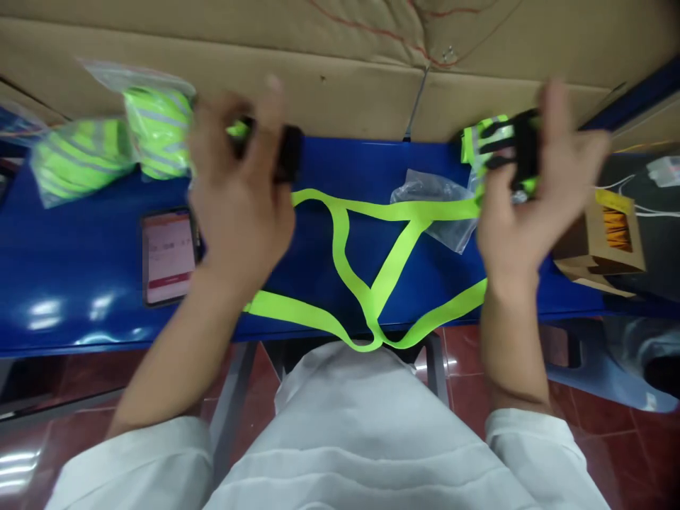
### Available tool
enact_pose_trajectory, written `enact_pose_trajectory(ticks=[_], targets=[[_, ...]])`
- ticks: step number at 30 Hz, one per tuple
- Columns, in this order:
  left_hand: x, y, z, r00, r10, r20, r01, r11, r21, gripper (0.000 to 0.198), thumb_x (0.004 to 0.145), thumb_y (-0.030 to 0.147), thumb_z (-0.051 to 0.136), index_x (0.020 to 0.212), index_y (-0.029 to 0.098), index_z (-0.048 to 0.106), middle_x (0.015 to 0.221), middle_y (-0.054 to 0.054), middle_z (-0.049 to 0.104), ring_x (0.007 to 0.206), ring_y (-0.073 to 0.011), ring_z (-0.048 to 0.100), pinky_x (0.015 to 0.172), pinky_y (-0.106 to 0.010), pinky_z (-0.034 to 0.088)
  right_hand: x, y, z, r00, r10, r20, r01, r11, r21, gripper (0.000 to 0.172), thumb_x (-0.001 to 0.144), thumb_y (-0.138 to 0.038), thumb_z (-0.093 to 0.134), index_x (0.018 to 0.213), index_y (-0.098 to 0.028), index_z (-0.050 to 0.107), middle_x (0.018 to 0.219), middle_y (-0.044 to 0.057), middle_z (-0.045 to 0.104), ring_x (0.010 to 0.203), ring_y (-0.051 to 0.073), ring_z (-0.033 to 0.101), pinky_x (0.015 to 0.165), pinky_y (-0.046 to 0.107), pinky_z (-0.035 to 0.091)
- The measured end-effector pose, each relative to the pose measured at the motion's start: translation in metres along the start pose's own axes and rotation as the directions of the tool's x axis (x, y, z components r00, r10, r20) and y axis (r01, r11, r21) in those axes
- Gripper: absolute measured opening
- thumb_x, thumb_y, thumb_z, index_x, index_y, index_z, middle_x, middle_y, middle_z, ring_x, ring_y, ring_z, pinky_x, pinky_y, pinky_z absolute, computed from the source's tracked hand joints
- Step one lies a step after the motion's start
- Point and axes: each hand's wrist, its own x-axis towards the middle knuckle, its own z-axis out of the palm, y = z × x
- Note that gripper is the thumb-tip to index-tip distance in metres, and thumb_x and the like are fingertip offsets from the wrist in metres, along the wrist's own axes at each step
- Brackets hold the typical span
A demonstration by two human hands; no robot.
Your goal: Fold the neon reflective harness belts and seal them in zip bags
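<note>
A neon-green strap harness [372, 283] lies spread over the blue table [90, 312], its loops hanging past the near edge. My left hand [239, 191] is raised over the left end and closed on a black buckle [290, 152] with a bit of green strap. My right hand [531, 191] holds up the right end, thumb and fingers pinching a black buckle [523, 152] on the green reflective strap; its other fingers are spread. Both hands are motion-blurred.
Two bagged folded green reflective items [154, 127] [74, 159] lie at the back left. A phone [167, 256] with a lit screen rests left of my left arm. An empty clear bag [440, 205] sits mid-right, a small cardboard box [605, 241] at right, large cartons [340, 64] behind.
</note>
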Motion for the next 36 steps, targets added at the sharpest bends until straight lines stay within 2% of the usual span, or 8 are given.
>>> enact_pose_trajectory(ticks=[2, 5, 11, 16, 20, 25, 31, 36], targets=[[-0.006, 0.021, 0.014, 0.983, -0.028, 0.182, 0.059, 0.984, -0.167, 0.088, 0.093, 0.014, 0.048, 0.171, 0.029, 0.01, 0.15, -0.013, 0.037, 0.143, -0.0334, 0.042, 0.123, -0.061, 0.043, 0.0, -0.009, 0.033, 1.0, -0.005, 0.014, 0.005, 1.0, -0.005, 0.06, 0.102, -0.037, 0.056, 0.158, -0.016, 0.053, 0.117, 0.017, 0.059, 0.123, 0.035, 0.057, 0.112, 0.062, 0.048], [-0.014, 0.047, 0.032, 0.967, -0.028, 0.253, 0.114, 0.937, -0.33, 0.072, 0.101, 0.027, 0.044, 0.169, 0.021, 0.02, 0.148, -0.02, 0.043, 0.139, -0.0391, 0.045, 0.12, -0.063, 0.042, -0.009, -0.016, 0.071, 0.979, -0.009, 0.204, -0.02, 0.99, 0.14, 0.068, 0.104, -0.048, 0.055, 0.165, -0.025, 0.039, 0.122, 0.015, 0.056, 0.127, 0.035, 0.057, 0.113, 0.066, 0.05], [-0.026, 0.061, 0.046, 0.936, -0.088, 0.34, 0.241, 0.864, -0.442, 0.065, 0.103, 0.031, 0.042, 0.165, 0.016, 0.028, 0.136, -0.022, 0.049, 0.128, -0.0348, 0.054, 0.11, -0.053, 0.052, -0.037, -0.027, 0.084, 0.89, -0.096, 0.445, -0.036, 0.959, 0.28, 0.069, 0.109, -0.056, 0.038, 0.17, -0.031, 0.02, 0.128, 0.013, 0.055, 0.134, 0.033, 0.057, 0.115, 0.064, 0.051], [-0.029, 0.061, 0.046, 0.902, -0.141, 0.408, 0.328, 0.838, -0.436, 0.071, 0.104, 0.04, 0.043, 0.169, 0.024, 0.018, 0.136, -0.019, 0.049, 0.12, -0.0331, 0.06, 0.096, -0.046, 0.06, -0.043, -0.035, 0.083, 0.912, -0.071, 0.404, -0.048, 0.96, 0.277, 0.07, 0.106, -0.058, 0.046, 0.167, -0.033, 0.024, 0.137, 0.014, 0.054, 0.136, 0.035, 0.056, 0.116, 0.062, 0.051], [-0.028, 0.056, 0.045, 0.902, -0.161, 0.4, 0.342, 0.834, -0.434, 0.075, 0.104, 0.043, 0.042, 0.17, 0.022, 0.015, 0.137, -0.02, 0.049, 0.115, -0.0333, 0.062, 0.09, -0.044, 0.062, -0.045, -0.034, 0.089, 0.938, -0.054, 0.343, -0.03, 0.971, 0.235, 0.07, 0.102, -0.063, 0.055, 0.161, -0.034, 0.033, 0.145, 0.014, 0.055, 0.133, 0.035, 0.058, 0.112, 0.061, 0.054], [-0.027, 0.055, 0.043, 0.889, -0.173, 0.425, 0.357, 0.842, -0.405, 0.076, 0.103, 0.039, 0.04, 0.171, 0.021, 0.011, 0.135, -0.021, 0.047, 0.114, -0.0334, 0.063, 0.081, -0.041, 0.063, -0.049, -0.037, 0.092, 0.949, -0.12, 0.292, 0.038, 0.961, 0.274, 0.073, 0.1, -0.064, 0.06, 0.159, -0.034, 0.031, 0.151, 0.013, 0.054, 0.139, 0.034, 0.058, 0.111, 0.059, 0.057], [-0.027, 0.058, 0.04, 0.882, -0.178, 0.436, 0.368, 0.838, -0.403, 0.079, 0.102, 0.036, 0.043, 0.171, 0.026, 0.005, 0.137, -0.019, 0.045, 0.12, -0.0363, 0.064, 0.084, -0.042, 0.063, -0.052, -0.038, 0.091, 0.953, -0.073, 0.296, -0.008, 0.964, 0.264, 0.075, 0.098, -0.063, 0.065, 0.158, -0.032, 0.032, 0.154, 0.014, 0.053, 0.14, 0.034, 0.059, 0.111, 0.059, 0.058], [-0.026, 0.059, 0.036, 0.889, -0.195, 0.415, 0.375, 0.831, -0.412, 0.078, 0.103, 0.036, 0.049, 0.171, 0.026, 0.01, 0.137, -0.019, 0.046, 0.123, -0.0375, 0.064, 0.087, -0.042, 0.065, -0.051, -0.035, 0.09, 0.957, -0.09, 0.274, 0.002, 0.952, 0.305, 0.076, 0.095, -0.057, 0.072, 0.156, -0.031, 0.035, 0.151, 0.014, 0.054, 0.136, 0.034, 0.062, 0.109, 0.058, 0.06]])
